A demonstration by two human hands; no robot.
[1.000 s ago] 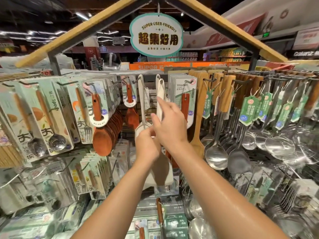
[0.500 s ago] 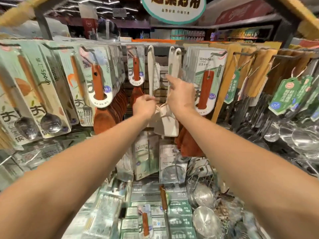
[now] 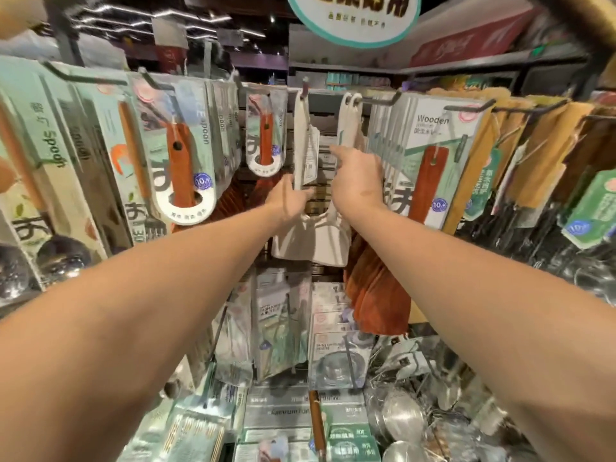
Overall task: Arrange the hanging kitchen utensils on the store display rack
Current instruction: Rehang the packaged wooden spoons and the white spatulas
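Pale green cards fill the upper left of the frame, each pierced near its top so it can hang from a wire hook; one reads "spoon" (image 3: 68, 146) sideways, and a carded wooden spoon (image 3: 181, 168) right of it carries a round blue "10" sticker. A smaller carded spoon (image 3: 265, 141) hangs nearer the middle. At centre, the left hand (image 3: 289, 201) pinches the lower handle of a cream spatula (image 3: 302, 141) whose loop sits on a hook (image 3: 304, 91), apparently steadying it so it hangs straight. Just right, the right hand (image 3: 358, 181) reaches, one finger out, to a pair of cream spatulas (image 3: 350, 125) on the next peg; whether it grips them I cannot tell, since the hand hides the contact. Their broad blades overlap below the wrists. Right of centre a card reads "Wooden" (image 3: 432, 121), again with a "10" sticker. At the far right, green tags (image 3: 596, 208) hang from wooden-handled utensils; their print is too blurred to read.
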